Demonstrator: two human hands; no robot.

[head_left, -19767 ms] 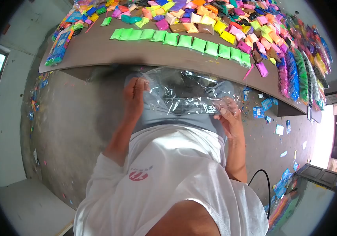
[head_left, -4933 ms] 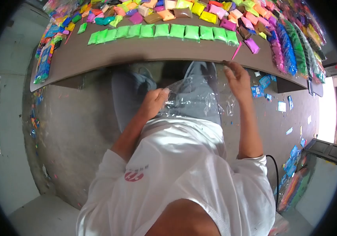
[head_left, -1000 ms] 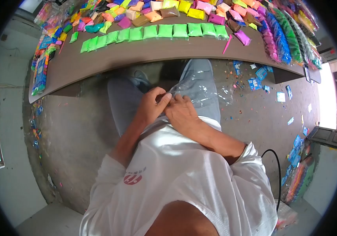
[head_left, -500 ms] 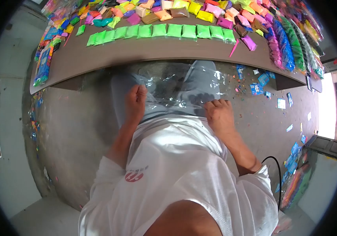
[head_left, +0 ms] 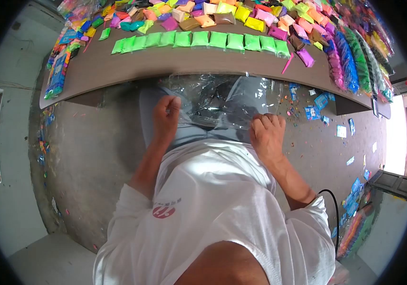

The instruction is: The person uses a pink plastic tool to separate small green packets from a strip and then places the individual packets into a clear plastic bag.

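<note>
A clear plastic bag [head_left: 208, 102], wrinkled and shiny, is stretched between my two hands above my lap. My left hand [head_left: 166, 119] pinches its left edge between thumb and curled fingers. On the other side my right hand [head_left: 266, 135] grips the near right corner, knuckles up. Nothing shows inside the bag, and my grey trousers are visible through it. Beyond the bag, a row of bright green packets [head_left: 200, 39] lies side by side on the brown table [head_left: 175, 61].
Loose coloured packets [head_left: 205, 21] are heaped behind the green row. Long bags of pink, blue and green packets [head_left: 347, 59] lie at the table's right end. A colourful pack [head_left: 58, 76] sits at the left end. Blue wrappers [head_left: 312, 112] litter the floor at right.
The bag's far edge has lifted and spread toward the table edge. Both hands have moved up slightly, still holding it. The whole view has shifted a little.
</note>
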